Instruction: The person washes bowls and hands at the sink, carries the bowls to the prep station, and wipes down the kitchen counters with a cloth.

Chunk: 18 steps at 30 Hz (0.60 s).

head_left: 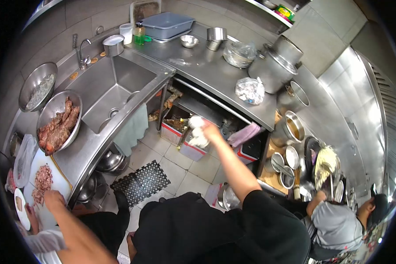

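My right arm reaches forward over the floor, and my right hand [210,133], blurred by motion, is closed on a white crumpled thing [196,122]. Just under it stands a small light-coloured bin [192,152] with more white material [199,140] at its top; whether the two white parts are joined I cannot tell. Beside it is another bin [171,133] with a red rim and scraps inside. Only a sliver of my left hand [130,244] shows low against my black apron, its fingers hidden.
At left a co-worker's hands [53,200] are at chopped meat [43,179] on a white board [60,176]. A bowl of large meat pieces [59,123] stands by the sink [119,81]. Another person [339,224] works at a wok [325,165] on the right. A black mat [141,181] lies on the floor.
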Motion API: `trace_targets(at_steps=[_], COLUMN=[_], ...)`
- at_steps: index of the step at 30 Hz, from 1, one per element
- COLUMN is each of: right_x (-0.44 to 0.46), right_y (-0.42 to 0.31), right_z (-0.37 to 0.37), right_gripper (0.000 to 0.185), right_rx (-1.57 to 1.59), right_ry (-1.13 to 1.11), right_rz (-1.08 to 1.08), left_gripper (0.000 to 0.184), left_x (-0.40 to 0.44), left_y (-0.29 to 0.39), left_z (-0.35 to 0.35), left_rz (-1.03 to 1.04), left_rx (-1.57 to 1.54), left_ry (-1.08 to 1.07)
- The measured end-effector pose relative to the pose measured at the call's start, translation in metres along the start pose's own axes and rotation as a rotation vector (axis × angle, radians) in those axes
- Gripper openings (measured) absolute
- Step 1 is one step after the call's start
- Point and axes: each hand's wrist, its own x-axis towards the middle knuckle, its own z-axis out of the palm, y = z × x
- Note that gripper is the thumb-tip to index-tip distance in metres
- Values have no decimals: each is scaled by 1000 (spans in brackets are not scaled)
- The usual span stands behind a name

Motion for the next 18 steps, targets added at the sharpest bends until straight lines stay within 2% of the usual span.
trace_targets(at_steps=[1,2,3,4,6,8,10,12,14,15,16,18], right_x=[28,49,100,108,168,214,272,347,408,439,466,525], right_y=[-22,-40,-20,-51,-48,-50,-16,59,83,78,53,18], right_z=[-30,-68,-92,-118,-155,-168,-158,-150,-139,-128,-114,-51], right_gripper=[54,57,59,63,69,76,82,91,90,86,84,73], right_rx=[103,43,-63,-168,-162,-344,-437,-573,-821,-771,-774,-831], right_ry=[162,198,314,424,473,530,571,554,587,568,446,366], right_rz=[-108,-130,-56,-142,-177,-62,10,39,156,116,77,-1], left_gripper=[35,35,35,36,36,36,36,37,37,37,37,37], left_x=[1,2,3,4,-9,-27,-55,-89,-133,-155,-175,-194], left_y=[13,27,40,50,70,92,115,135,157,172,186,213], left_z=[0,2,10,22,60,105,153,194,224,225,223,215], left_rz=[-13,-23,-36,-38,-57,-75,-116,-169,-221,-222,-186,34], left_rx=[-14,-26,-45,-57,-80,-108,-137,-158,-161,-140,-105,21], left_ry=[13,20,14,2,-53,-129,-221,-318,-411,-456,-498,-539])
